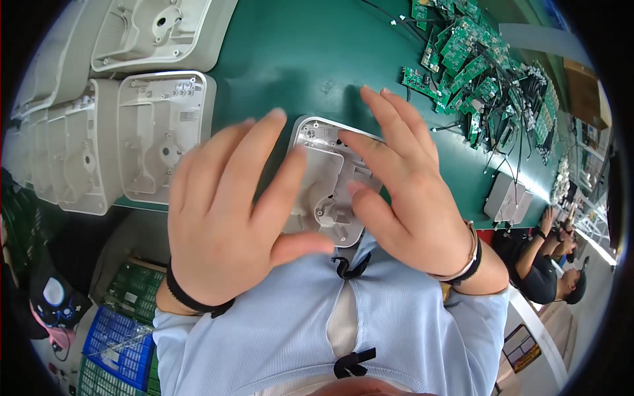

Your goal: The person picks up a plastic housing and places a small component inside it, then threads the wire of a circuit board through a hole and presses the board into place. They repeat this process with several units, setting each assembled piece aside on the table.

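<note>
One pale grey moulded plastic housing touched by open left hand and open right hand, four similar grey shells laid alongside, green table.

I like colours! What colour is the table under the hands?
The table is dark green, seen in the head view.

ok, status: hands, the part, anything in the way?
Left hand and right hand both open, fingers spread over the grey plastic shell. Shell flat at the green table edge. More shells left, circuit boards right, both apart.
</note>
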`<state>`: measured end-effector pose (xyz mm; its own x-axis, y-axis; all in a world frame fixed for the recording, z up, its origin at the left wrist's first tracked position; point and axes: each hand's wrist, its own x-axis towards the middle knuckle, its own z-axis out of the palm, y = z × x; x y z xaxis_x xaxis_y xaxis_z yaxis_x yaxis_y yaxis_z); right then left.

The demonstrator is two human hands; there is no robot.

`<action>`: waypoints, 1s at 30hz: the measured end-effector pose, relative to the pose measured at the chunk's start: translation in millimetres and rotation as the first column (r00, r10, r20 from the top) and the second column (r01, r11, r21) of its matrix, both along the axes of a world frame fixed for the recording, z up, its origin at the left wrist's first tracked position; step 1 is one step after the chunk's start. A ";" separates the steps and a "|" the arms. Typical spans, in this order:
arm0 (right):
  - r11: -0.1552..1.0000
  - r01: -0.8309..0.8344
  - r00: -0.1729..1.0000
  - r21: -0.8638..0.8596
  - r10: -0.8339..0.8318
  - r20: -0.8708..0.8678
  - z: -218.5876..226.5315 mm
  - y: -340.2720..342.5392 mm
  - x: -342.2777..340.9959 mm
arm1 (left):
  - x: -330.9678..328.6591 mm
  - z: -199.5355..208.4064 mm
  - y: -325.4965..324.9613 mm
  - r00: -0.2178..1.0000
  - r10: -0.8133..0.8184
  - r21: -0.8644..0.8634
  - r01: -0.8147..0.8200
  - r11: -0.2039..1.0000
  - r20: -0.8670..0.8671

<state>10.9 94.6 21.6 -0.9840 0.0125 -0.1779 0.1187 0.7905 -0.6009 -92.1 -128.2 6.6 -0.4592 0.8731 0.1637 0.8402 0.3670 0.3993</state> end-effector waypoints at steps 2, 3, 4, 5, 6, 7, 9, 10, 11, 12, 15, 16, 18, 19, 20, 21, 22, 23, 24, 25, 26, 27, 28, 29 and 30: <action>1.000 0.026 1.000 -0.008 -0.026 0.018 -2.8 -1.2 2.2 | -4.8 0.1 15.9 0.999 -0.025 -0.059 0.023 0.998 -0.034; 0.998 0.051 0.999 -0.025 -0.050 0.016 -4.8 -3.8 2.0 | -6.9 -0.2 21.1 0.998 -0.037 -0.089 0.033 0.995 -0.050; 0.996 0.076 0.997 -0.042 -0.076 0.015 -6.9 -6.4 1.5 | -9.0 -0.2 24.4 0.997 -0.050 -0.097 0.044 0.994 -0.059; 0.993 0.104 0.995 -0.060 -0.103 0.016 -8.8 -8.0 2.9 | -9.6 -0.3 27.3 0.997 -0.050 -0.116 0.043 0.992 -0.056; 0.991 0.118 0.993 -0.068 -0.118 0.008 -11.6 -8.2 4.3 | -10.5 -0.3 29.9 0.997 -0.051 -0.134 0.043 0.990 -0.053; 0.989 0.124 0.992 -0.081 -0.124 0.003 -15.6 -8.2 5.3 | -11.6 -0.2 31.9 0.997 -0.051 -0.152 0.043 0.987 -0.050; 0.985 0.135 0.991 -0.105 -0.137 -0.011 -20.6 -8.6 6.9 | -14.2 1.4 35.4 0.997 -0.075 -0.167 0.069 0.984 -0.027; 0.983 0.147 0.989 -0.114 -0.150 -0.012 -22.2 -9.7 6.9 | -16.2 0.5 37.0 0.997 -0.080 -0.176 0.081 0.981 0.012; 0.979 0.165 0.986 -0.121 -0.165 0.007 -23.5 -11.1 6.8 | -18.5 0.3 38.7 0.995 -0.085 -0.185 0.093 0.978 0.051; 0.975 0.181 0.983 -0.129 -0.180 0.025 -24.5 -12.3 6.6 | -21.5 0.6 39.8 0.994 -0.096 -0.193 0.104 0.976 0.048; 0.966 0.206 0.979 -0.157 -0.202 0.042 -25.2 -12.2 7.4 | -31.4 3.3 39.7 0.984 -0.144 -0.231 0.166 0.959 0.109; 0.965 0.203 0.979 -0.168 -0.199 0.042 -24.6 -11.6 8.0 | -33.2 5.9 39.8 0.984 -0.146 -0.238 0.167 0.957 0.103; 0.962 0.200 0.980 -0.185 -0.197 0.037 -24.1 -11.7 8.3 | -36.6 11.6 41.0 0.974 -0.214 -0.275 0.227 0.934 0.074; 0.962 0.200 0.980 -0.185 -0.197 0.035 -24.5 -12.0 8.4 | -38.5 14.2 41.7 0.967 -0.247 -0.293 0.254 0.922 0.062; 0.962 0.202 0.979 -0.182 -0.199 0.036 -24.3 -12.4 8.8 | -42.5 17.2 43.1 0.967 -0.249 -0.297 0.256 0.920 0.061; 0.962 0.203 0.979 -0.180 -0.200 0.036 -23.8 -12.6 9.2 | -48.1 20.5 44.7 0.950 -0.287 -0.342 0.312 0.886 0.124; 0.963 0.200 0.980 -0.183 -0.196 0.035 -23.3 -11.5 9.0 | -53.5 23.4 46.4 0.931 -0.314 -0.381 0.364 0.850 0.188; 0.967 0.184 0.983 -0.179 -0.179 0.040 -22.5 -10.0 8.5 | -57.0 25.9 47.3 0.907 -0.335 -0.415 0.415 0.810 0.253; 0.970 0.166 0.986 -0.175 -0.161 0.045 -21.7 -8.1 7.9 | -58.3 28.3 47.3 0.910 -0.329 -0.417 0.409 0.811 0.253; 0.974 0.153 0.988 -0.169 -0.146 0.051 -21.2 -5.9 7.5 | -59.4 30.3 47.9 0.896 -0.313 -0.412 0.426 0.805 0.315; 0.974 0.150 0.988 -0.170 -0.143 0.051 -21.5 -2.4 6.9 | -59.8 31.9 48.2 0.879 -0.294 -0.406 0.441 0.800 0.376; 0.983 0.108 0.994 -0.151 -0.104 0.030 -23.4 1.1 6.1 | -59.3 32.1 46.7 0.858 -0.273 -0.400 0.456 0.795 0.435; 0.989 0.065 0.998 -0.131 -0.065 0.009 -25.5 5.3 4.9 | -59.2 31.2 45.5 0.860 -0.268 -0.403 0.451 0.796 0.435; 0.994 0.023 1.000 -0.110 -0.024 -0.010 -27.3 9.1 3.7 | -59.7 29.6 44.6 0.846 -0.271 -0.381 0.464 0.800 0.460; 0.994 0.021 1.000 -0.112 -0.022 -0.011 -29.0 13.5 1.6 | -60.0 28.2 44.5 0.830 -0.278 -0.359 0.478 0.802 0.483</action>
